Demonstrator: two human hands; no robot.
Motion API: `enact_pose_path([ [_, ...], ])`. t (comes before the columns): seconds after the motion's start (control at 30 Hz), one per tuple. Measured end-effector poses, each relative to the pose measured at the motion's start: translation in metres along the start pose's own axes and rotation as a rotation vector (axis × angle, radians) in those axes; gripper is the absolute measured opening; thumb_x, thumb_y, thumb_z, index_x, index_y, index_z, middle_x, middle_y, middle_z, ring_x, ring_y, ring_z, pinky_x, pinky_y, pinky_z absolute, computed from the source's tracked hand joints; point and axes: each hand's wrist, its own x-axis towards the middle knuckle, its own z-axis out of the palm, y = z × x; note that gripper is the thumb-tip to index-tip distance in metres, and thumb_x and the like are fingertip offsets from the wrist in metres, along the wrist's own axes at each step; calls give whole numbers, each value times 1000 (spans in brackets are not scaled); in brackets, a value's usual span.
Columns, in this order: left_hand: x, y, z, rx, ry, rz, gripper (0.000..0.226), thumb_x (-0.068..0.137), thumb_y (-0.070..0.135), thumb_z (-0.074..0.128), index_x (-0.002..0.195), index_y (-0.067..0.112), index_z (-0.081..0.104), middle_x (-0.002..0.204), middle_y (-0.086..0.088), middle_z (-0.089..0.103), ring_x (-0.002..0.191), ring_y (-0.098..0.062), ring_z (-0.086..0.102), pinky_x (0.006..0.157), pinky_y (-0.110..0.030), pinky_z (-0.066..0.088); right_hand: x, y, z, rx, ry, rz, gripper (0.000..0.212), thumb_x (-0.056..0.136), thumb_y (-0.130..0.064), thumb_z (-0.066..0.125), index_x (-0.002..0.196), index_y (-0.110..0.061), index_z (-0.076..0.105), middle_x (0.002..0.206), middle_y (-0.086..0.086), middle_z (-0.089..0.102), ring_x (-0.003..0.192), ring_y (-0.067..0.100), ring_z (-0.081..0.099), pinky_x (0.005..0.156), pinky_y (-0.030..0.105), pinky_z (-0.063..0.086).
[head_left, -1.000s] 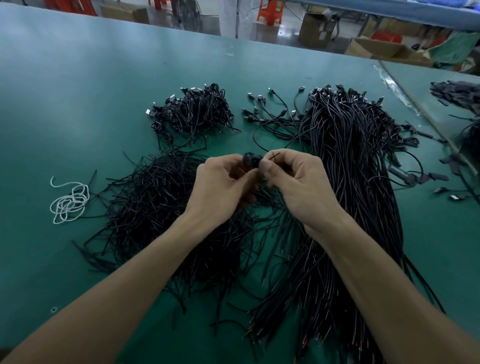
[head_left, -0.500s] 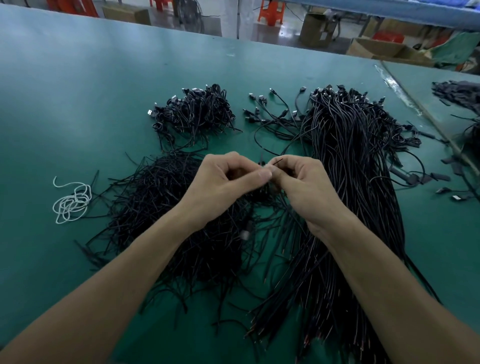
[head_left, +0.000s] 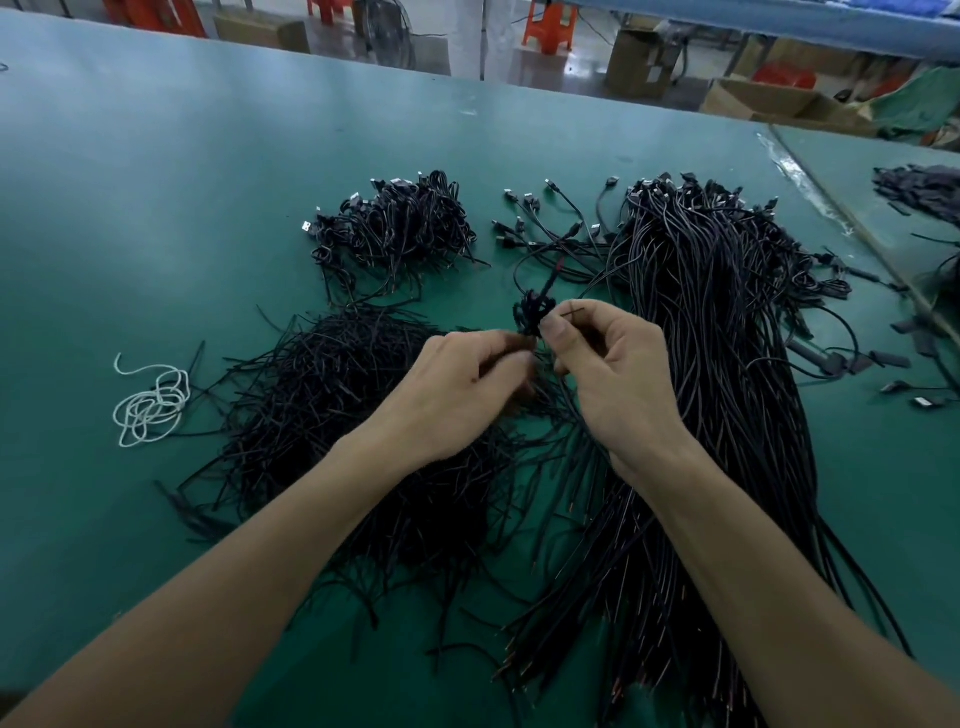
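A small coiled black cable bundle (head_left: 531, 314) sits just above my two hands at the table's middle. My right hand (head_left: 615, 371) pinches a thin black tie at the bundle between thumb and forefinger. My left hand (head_left: 460, 387) has its fingers curled at the bundle's lower side, gripping it; the contact is partly blurred. Under my hands lies a heap of short black ties (head_left: 353, 410). A long thick sheaf of black cables (head_left: 727, 364) runs down the right side.
A pile of coiled finished cables (head_left: 400, 228) lies at the back, with loose USB-ended cables (head_left: 550, 223) beside it. A white cord (head_left: 148, 400) is at the left. Small black parts (head_left: 893, 358) lie right. Boxes and stools stand beyond the green table (head_left: 156, 182).
The coiled bundle has come up above my fingers, where earlier it was hidden between them. My hands have drawn slightly apart, the left dropping lower.
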Motion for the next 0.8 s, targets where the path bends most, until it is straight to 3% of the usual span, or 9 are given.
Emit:
enact_pose_path([
  [0.07,3,1,-2,-433,-69,-204,48,100,45,36,102,13,72,85,-2,75,76,-19,68,69,-39,56,-1,-2,1,22,-69,3,17,95,-10,63,82,-20,67,71,-16,65,69,0,58,68,18,49],
  [0.13,7,0,-7,-662,-84,-319,63,95,62,36,97,10,71,84,-2,71,75,-14,65,69,-34,51,-5,-2,4,40,-154,43,16,96,-7,61,84,-15,68,72,-13,67,71,-1,60,70,16,50],
  [0.2,10,0,-10,-623,-69,-303,59,89,64,53,94,9,74,83,-5,69,74,-13,64,68,-31,50,-8,0,6,41,-207,106,13,97,-10,60,88,-10,69,76,-5,69,74,4,62,73,18,52],
  [0.27,11,-1,-12,-566,-70,-208,36,81,45,68,95,13,76,88,-11,73,78,-15,67,68,-29,54,-7,2,5,72,-218,202,15,98,-16,59,95,-6,70,81,6,68,76,11,62,77,23,54],
  [0.37,11,-3,-21,-485,-130,-113,33,77,34,73,107,21,74,98,-16,74,78,-14,67,63,-27,59,-4,6,4,126,-231,363,16,94,-24,63,91,-10,71,70,2,57,62,9,49,54,16,42],
  [0.5,21,-10,-31,-224,-133,-29,32,75,37,75,100,17,74,82,-6,75,68,-19,71,62,-31,60,2,17,0,204,-292,489,16,84,-29,70,87,-14,69,63,-1,53,53,7,46,39,16,29],
  [0.57,39,-20,-38,-109,13,-44,27,77,36,76,97,20,69,79,-3,74,66,-18,73,61,-30,61,8,27,-11,-95,-233,421,11,94,-26,65,89,-18,69,62,-8,57,53,3,51,43,13,34],
  [0.7,96,-54,-68,-36,467,-168,32,82,29,81,94,21,53,80,-3,70,52,-5,68,47,-15,50,22,51,-39,-695,-83,275,10,99,-23,57,105,-19,64,92,-8,62,79,2,57,68,15,43],
  [0.8,136,-77,-92,33,596,-302,30,85,31,79,93,17,55,92,-5,69,74,-13,71,68,-32,60,29,62,-43,-818,-98,335,20,100,-24,54,115,-14,64,104,1,65,89,16,61,83,33,53],
])
